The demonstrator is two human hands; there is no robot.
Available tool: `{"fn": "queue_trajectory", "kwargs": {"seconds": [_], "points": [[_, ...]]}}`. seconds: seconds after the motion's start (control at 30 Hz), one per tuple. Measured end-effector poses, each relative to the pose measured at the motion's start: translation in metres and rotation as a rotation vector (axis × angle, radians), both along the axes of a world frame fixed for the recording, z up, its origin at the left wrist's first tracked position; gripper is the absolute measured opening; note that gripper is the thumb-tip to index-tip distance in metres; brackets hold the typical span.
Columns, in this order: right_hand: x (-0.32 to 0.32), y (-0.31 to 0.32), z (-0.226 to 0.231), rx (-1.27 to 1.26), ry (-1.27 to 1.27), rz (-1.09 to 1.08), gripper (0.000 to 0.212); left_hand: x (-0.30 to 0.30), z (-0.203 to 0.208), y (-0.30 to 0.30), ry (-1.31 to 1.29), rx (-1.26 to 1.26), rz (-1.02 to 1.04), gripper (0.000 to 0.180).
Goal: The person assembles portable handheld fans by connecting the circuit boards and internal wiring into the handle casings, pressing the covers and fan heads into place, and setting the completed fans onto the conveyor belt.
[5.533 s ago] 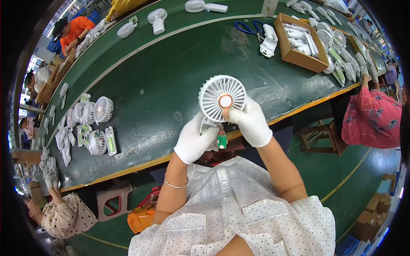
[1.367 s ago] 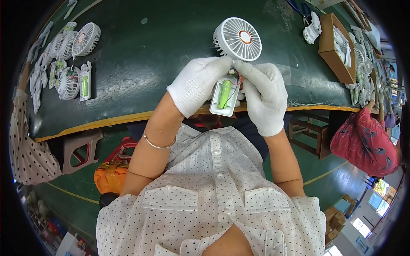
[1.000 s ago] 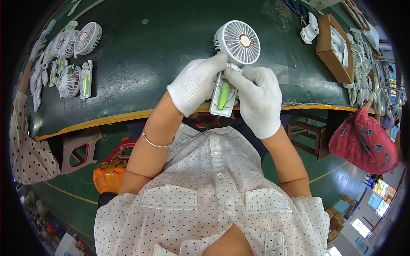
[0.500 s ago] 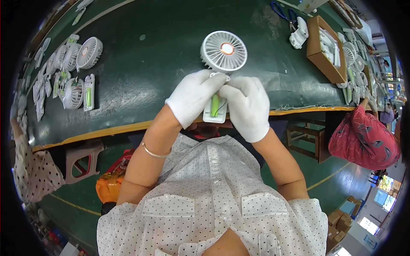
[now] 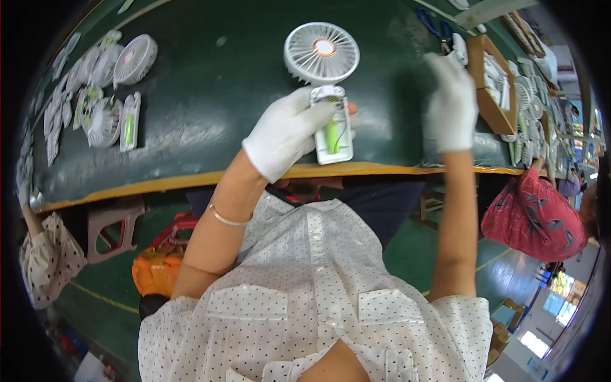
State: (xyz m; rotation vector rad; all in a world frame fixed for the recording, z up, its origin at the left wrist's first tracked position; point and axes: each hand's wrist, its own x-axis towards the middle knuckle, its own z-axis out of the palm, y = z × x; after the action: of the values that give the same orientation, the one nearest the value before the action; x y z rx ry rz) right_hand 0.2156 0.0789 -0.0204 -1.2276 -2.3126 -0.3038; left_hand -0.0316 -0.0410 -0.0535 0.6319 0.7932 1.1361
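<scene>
**Handheld fan (image 5: pixel 321 53) w/ handle uncovered in L hand (image 5: pixel 280 135); R hand (image 5: pixel 450 105) out near the box**

Fan's held face-up over the bench (image 5: pixel 210 127), near its front edge, round grille away from the body, handle (image 5: pixel 345 139) toward it. Handle's inner side shows: green battery (image 5: pixel 332 137) in the tray, thin dark wire alongside, small parts up at the neck, too tiny to ID. L hand, white-gloved, is wrapped round the handle's L side, thumb across the upper tray, fingers behind. Can't tell if the handle also rests on the bench.

R hand, also gloved, is well apart from the fan, fingers stretched out & blurred; nothing seen in it. Tips are by a white handle shell (image 5: pixel 459 48), just L of the cardboard box (image 5: pixel 495 114) full of white parts (image 5: pixel 495 83); can't tell if they touch. Blue-handled scissors (image 5: pixel 434 24) lie just beyond.

Step in hand, my read: mid-assembly, battery seated, handle cover not on. Next move prob. calls for a steady L grip, tray kept level & wire clear of the rim; for R hand, a careful pick, as shell, scissors & box sit close together.

Far L: more fans (image 5: pixel 135 59), plus a separate battery tray (image 5: pixel 130 124).
</scene>
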Motion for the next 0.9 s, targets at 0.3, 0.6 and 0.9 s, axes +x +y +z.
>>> {"fn": "queue_trajectory", "kwargs": {"seconds": [0.3, 0.6, 0.9], "points": [[0.047, 0.075, -0.038, 0.086, -0.119, 0.097, 0.043, 0.003, -0.009, 0.005, -0.022, 0.101, 0.016, 0.039], [-0.017, 0.013, 0.022, -0.821, 0.213, 0.305, 0.051, 0.009, -0.005, 0.004, 0.023, 0.142, 0.038, 0.042], [-0.012, -0.027, -0.019, -0.241, 0.034, 0.161, 0.046, 0.016, 0.001, -0.002, 0.102, 0.089, 0.224, 0.031]]}}
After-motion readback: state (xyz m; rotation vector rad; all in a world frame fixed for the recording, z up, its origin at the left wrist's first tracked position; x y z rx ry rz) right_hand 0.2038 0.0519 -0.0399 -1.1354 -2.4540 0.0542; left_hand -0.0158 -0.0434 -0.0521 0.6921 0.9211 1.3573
